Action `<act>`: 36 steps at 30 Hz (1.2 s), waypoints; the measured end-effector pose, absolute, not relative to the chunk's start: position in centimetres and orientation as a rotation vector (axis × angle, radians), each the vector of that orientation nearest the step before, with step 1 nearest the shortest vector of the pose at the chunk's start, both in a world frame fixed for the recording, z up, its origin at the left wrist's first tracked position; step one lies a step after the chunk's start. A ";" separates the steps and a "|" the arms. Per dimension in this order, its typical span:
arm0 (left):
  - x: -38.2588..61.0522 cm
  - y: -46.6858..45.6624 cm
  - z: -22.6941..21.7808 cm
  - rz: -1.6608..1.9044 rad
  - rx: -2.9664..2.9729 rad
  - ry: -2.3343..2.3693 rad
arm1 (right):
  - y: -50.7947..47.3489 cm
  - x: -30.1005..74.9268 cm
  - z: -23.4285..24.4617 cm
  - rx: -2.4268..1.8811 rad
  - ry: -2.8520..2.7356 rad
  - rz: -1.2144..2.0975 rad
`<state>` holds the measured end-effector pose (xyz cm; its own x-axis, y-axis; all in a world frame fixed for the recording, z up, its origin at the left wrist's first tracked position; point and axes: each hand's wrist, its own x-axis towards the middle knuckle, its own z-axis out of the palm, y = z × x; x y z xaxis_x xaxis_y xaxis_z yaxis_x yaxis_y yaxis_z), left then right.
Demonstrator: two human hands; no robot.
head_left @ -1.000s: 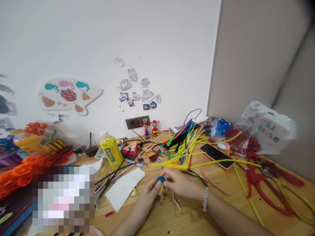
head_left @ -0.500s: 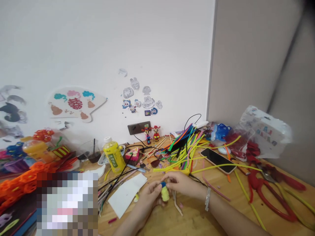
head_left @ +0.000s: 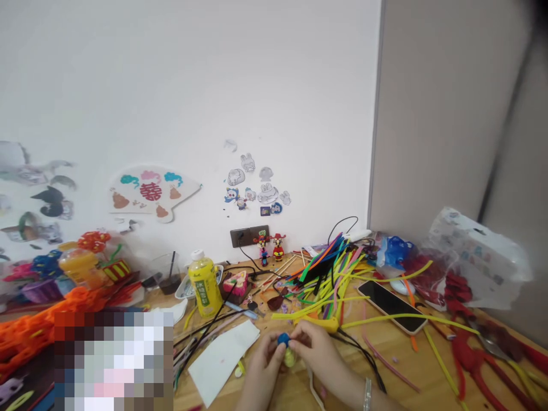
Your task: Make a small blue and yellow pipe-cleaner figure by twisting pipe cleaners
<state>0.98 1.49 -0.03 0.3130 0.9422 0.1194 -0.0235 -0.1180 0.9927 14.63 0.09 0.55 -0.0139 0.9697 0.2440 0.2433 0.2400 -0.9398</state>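
Both my hands meet low in the middle of the view over a wooden desk point(head_left: 385, 365). My left hand point(head_left: 262, 365) and my right hand point(head_left: 319, 354) pinch a small fuzzy figure point(head_left: 286, 349) with a blue top and a yellow body between their fingertips. The figure is held upright just above the desk. A silver bracelet point(head_left: 367, 394) circles my right wrist. A yellow glue-gun-like tool point(head_left: 319, 323) lies just beyond my right hand.
A heap of coloured pipe cleaners point(head_left: 329, 274) lies behind the hands, with a phone point(head_left: 391, 305) to the right. A yellow bottle point(head_left: 205, 283), white paper point(head_left: 222, 359), black cables, red pipe-cleaner shapes point(head_left: 475, 359), a plastic bag point(head_left: 479, 257) and orange crafts point(head_left: 38, 325) crowd the desk.
The camera has tilted up and shifted, so hands sit lower in view. The figure has been turned, with its blue top uppermost between the fingertips.
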 end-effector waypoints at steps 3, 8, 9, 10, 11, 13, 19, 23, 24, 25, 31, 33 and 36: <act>1.0 1.6 -0.5 1.056 1.447 0.910 | 0.0 14.6 0.5 -1.201 -1.493 0.849; 0.8 2.0 -0.9 1.041 1.469 0.895 | -0.1 14.9 0.7 -1.150 -1.550 0.812; 0.8 2.0 -0.9 1.033 1.471 0.891 | -0.1 14.9 0.7 -1.152 -1.554 0.819; 0.8 2.0 -0.8 1.024 1.473 0.887 | -0.1 15.0 0.6 -1.153 -1.559 0.823; 0.8 2.0 -0.7 1.014 1.475 0.883 | 0.0 15.1 0.6 -1.154 -1.562 0.827; 0.9 2.0 -0.5 0.997 1.478 0.877 | 0.1 15.2 0.5 -1.159 -1.566 0.837; 0.8 1.8 0.1 0.908 1.503 0.837 | 0.3 15.5 0.2 -1.182 -1.559 0.842; 0.7 1.5 0.5 0.890 1.582 0.842 | 0.3 15.5 0.3 -1.182 -1.561 0.826; 0.7 1.4 0.5 0.899 1.610 0.852 | 0.2 15.4 0.4 -1.180 -1.561 0.822; 0.7 1.3 0.6 0.910 1.640 0.863 | 0.2 15.4 0.4 -1.179 -1.559 0.819; 0.6 1.0 0.4 0.953 1.786 0.969 | 0.1 15.2 0.6 -1.169 -1.547 0.814; 0.6 1.1 0.3 0.969 1.822 1.006 | 0.1 15.2 0.7 -1.170 -1.552 0.799; 0.6 1.2 0.2 0.985 1.863 1.037 | 0.0 15.0 0.8 -1.182 -1.565 0.742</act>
<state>0.58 1.24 0.22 0.3684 0.8950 0.2515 0.2973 -0.3698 0.8803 15.03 -0.05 0.75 -0.0248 0.9378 0.3463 0.3259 0.3351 -0.8840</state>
